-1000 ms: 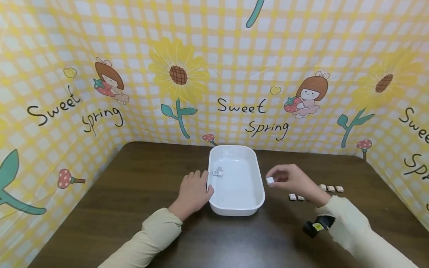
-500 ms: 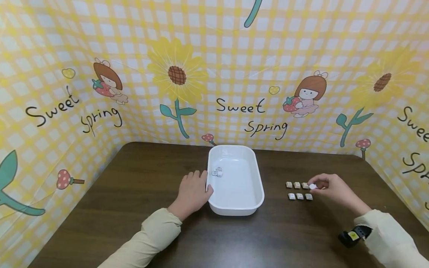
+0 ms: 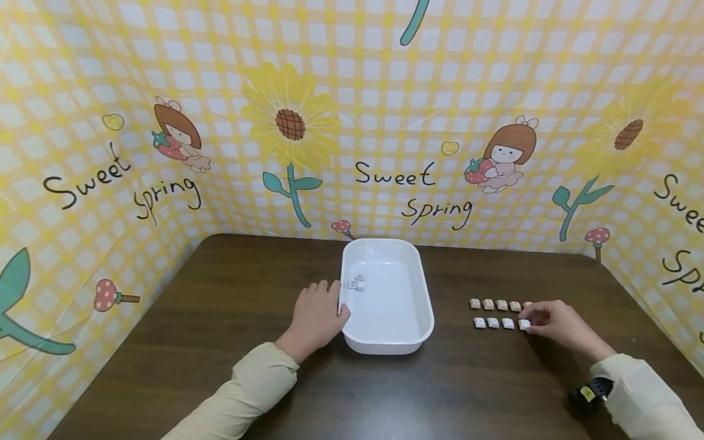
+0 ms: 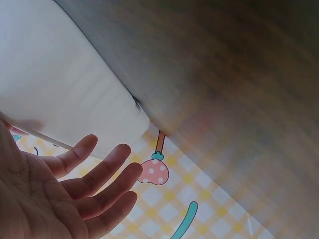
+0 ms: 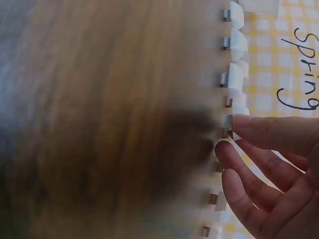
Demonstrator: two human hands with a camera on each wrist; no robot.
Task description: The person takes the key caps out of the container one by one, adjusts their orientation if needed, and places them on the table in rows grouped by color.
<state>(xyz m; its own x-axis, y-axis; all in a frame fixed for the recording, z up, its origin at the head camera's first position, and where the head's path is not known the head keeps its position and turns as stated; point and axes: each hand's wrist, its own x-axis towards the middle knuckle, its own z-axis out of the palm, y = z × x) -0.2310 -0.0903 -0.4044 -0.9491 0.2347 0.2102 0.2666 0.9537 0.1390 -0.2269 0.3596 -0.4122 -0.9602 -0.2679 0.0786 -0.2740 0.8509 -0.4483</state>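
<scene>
My right hand [image 3: 558,324] pinches a small white keycap [image 3: 524,324] between thumb and fingertips, low over the table at the right end of the nearer row. In the right wrist view, the thumb presses against that keycap [image 5: 239,117]. Left of it in the same row stand several white keycaps [image 3: 493,322]. A second row of cream keycaps [image 3: 487,304] lies just behind, its right end partly hidden by the fingers. My left hand [image 3: 318,315] rests against the left side of a white tray [image 3: 387,347], fingers loosely extended. Inside the tray sit 3 keycaps [image 3: 360,285] with dark markings.
The dark wooden table [image 3: 220,293] runs back to a yellow checked cloth [image 3: 385,122] hanging behind it and on both sides. A black watch-like band [image 3: 591,394] is on my right wrist.
The right hand has carried the keycap from beside the tray rightward, past the farther row, and down to the right end of the nearer row. The left hand and tray stay put.
</scene>
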